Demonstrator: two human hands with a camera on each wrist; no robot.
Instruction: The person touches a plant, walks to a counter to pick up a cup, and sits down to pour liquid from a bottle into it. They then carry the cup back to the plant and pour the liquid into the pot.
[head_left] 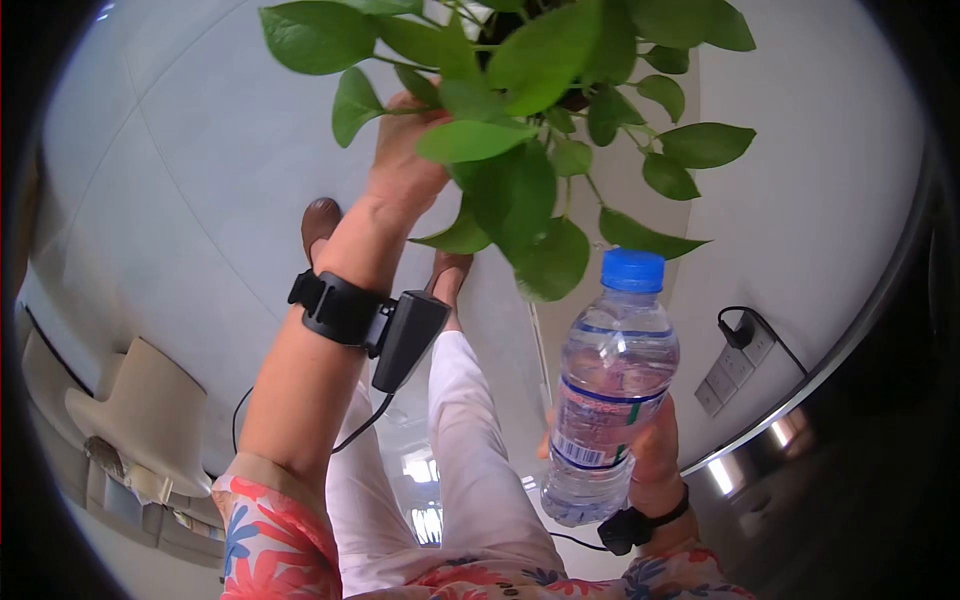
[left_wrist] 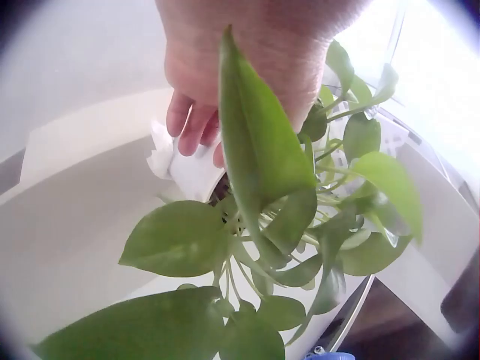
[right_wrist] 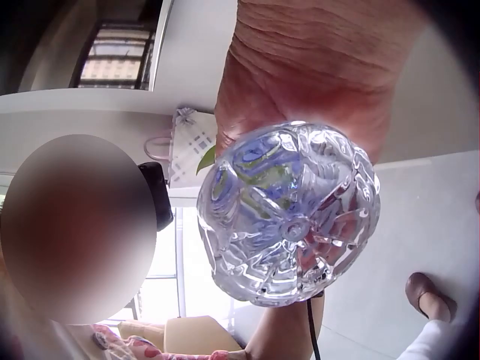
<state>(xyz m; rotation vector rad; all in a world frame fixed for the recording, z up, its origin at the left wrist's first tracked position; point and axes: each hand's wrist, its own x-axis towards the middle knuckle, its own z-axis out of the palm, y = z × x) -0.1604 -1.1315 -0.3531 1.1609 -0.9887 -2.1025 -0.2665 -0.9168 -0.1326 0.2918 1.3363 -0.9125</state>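
Observation:
A leafy green potted plant (head_left: 545, 60) fills the top of the head view, its broad leaves covering most of my left hand (head_left: 405, 165). In the left wrist view, the fingers of that hand curl over the white pot (left_wrist: 196, 174), which is tipped with its stems spilling toward the camera. My right hand (head_left: 655, 445) grips a clear plastic water bottle (head_left: 612, 395), held tilted below the leaves. A blue cap (head_left: 633, 270) is on the bottle, and a label wraps its middle. The bottle's ridged base (right_wrist: 292, 229) faces the right wrist camera.
On the right, a power strip (head_left: 737, 372) has a black plug (head_left: 738, 332) in it. A beige chair (head_left: 140, 400) stands at lower left. A checked bag (right_wrist: 199, 142) shows behind the right hand. Brown shoes (head_left: 320, 220) are on the pale floor below.

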